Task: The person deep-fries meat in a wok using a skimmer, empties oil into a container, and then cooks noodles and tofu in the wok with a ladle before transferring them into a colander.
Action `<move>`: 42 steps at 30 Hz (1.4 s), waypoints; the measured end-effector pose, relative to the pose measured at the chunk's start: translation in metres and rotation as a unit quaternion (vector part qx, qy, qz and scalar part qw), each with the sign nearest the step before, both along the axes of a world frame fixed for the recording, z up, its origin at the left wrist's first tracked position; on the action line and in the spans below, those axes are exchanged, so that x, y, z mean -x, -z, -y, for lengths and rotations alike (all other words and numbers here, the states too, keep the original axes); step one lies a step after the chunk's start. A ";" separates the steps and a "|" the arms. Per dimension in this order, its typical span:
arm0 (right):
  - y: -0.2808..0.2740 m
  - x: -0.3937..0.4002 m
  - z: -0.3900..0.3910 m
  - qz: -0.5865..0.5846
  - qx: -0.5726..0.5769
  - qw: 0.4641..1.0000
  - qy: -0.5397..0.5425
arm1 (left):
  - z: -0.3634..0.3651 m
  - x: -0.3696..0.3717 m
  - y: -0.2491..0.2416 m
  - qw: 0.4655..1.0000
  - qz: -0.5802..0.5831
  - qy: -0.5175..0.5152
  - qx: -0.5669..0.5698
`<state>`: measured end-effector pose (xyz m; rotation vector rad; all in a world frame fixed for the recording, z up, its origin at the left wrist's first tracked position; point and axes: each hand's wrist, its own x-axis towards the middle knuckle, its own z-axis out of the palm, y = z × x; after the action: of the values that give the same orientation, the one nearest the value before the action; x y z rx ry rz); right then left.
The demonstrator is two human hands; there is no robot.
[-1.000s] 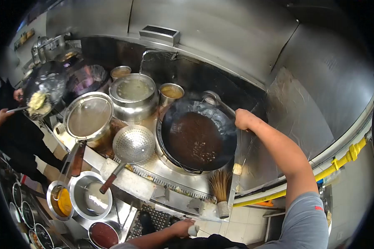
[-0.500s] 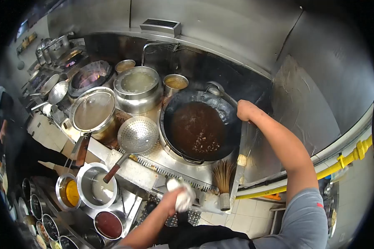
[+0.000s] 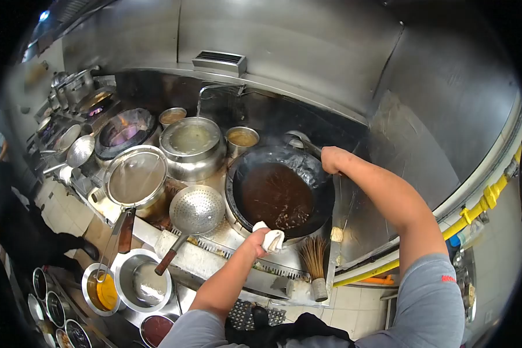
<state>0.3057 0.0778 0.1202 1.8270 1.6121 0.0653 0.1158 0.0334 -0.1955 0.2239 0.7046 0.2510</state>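
My left hand (image 3: 257, 243) clamps a white cloth (image 3: 273, 240) at the near rim of the wok (image 3: 323, 204) — likely against heat; my right hand (image 3: 336, 160) grips the ladle (image 3: 296, 139), bowl by the far rim.

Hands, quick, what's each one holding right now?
Left hand: closed on a white cloth, by the near rim of the wok.
Right hand: closed, holding a ladle by its handle.

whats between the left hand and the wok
A folded white cloth, gripped in the left hand by the near rim of the wok; the head view shows it, though not clearly whether cloth meets rim.
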 end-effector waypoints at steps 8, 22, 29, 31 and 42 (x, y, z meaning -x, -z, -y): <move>-0.019 -0.001 -0.018 0.097 0.146 0.984 -0.014 | 0.042 0.003 0.012 0.979 -0.026 -0.168 -0.111; -0.103 0.064 0.010 -0.023 0.096 0.995 0.003 | 0.099 0.079 -0.108 0.960 0.003 -0.242 -0.142; -0.164 0.138 0.044 -0.152 -0.011 0.986 0.065 | 0.110 0.143 -0.171 0.952 0.016 -0.267 -0.150; -0.173 0.152 0.046 -0.155 -0.030 0.987 0.010 | 0.115 0.162 -0.193 0.947 0.010 -0.272 -0.168; -0.189 0.235 0.003 -0.089 -0.003 0.993 -0.073 | 0.113 0.247 -0.231 0.936 0.016 -0.304 -0.176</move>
<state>0.0705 0.0746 0.3087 1.7584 1.8706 -0.0278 -0.1309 -0.0793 0.0351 0.3381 0.6781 0.9760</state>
